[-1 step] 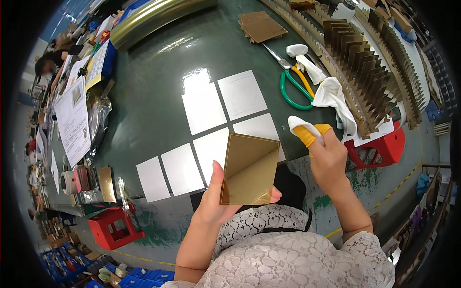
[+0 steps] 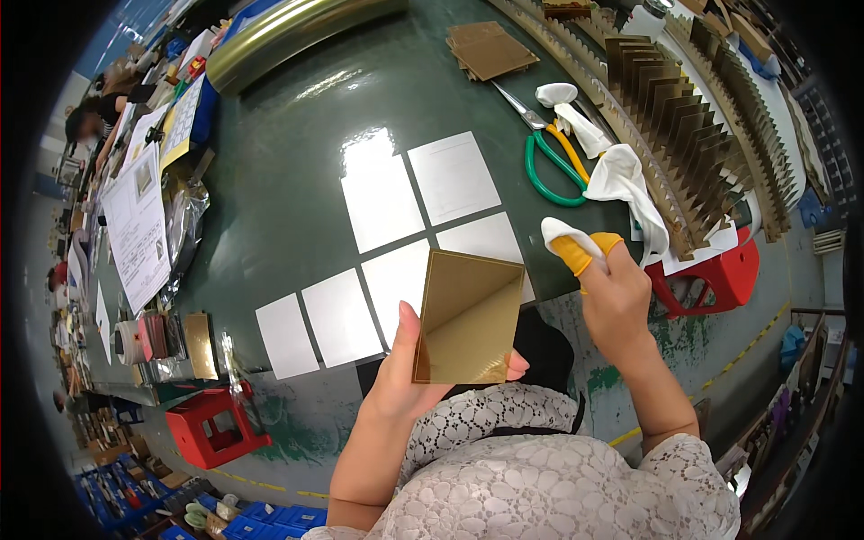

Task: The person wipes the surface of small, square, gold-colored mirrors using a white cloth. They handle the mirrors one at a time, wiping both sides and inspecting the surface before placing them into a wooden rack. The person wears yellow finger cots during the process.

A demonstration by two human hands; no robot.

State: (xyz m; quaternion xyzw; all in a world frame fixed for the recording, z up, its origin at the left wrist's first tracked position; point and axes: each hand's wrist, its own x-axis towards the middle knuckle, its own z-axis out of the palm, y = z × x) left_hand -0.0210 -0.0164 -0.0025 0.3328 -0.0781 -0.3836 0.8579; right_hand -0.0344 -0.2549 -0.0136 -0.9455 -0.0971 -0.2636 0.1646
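Observation:
My left hand (image 2: pixel 400 373) grips a square gold mirror-like plate (image 2: pixel 470 317) by its lower part, thumb at the left edge and fingertips showing at the lower right. A thin dark line borders its face. To its right, apart from the plate, my right hand (image 2: pixel 616 292) is raised with the fingers closed. White fabric and yellow coverings (image 2: pixel 572 252) wrap its fingertips. Whether these are only worn or something is also pinched there is hidden. Several white square sheets (image 2: pixel 454 178) lie in rows on the green table (image 2: pixel 270 207), partly behind the plate.
Scissors (image 2: pixel 551 162) with green and yellow handles lie near white cloth pieces (image 2: pixel 621 180). Slotted racks (image 2: pixel 666 135) hold brown plates at right. Brown sheets (image 2: pixel 490 49) and a gold roll (image 2: pixel 297 40) lie at the back. Papers (image 2: pixel 135 225) are left; red stools (image 2: pixel 211 427) stand below.

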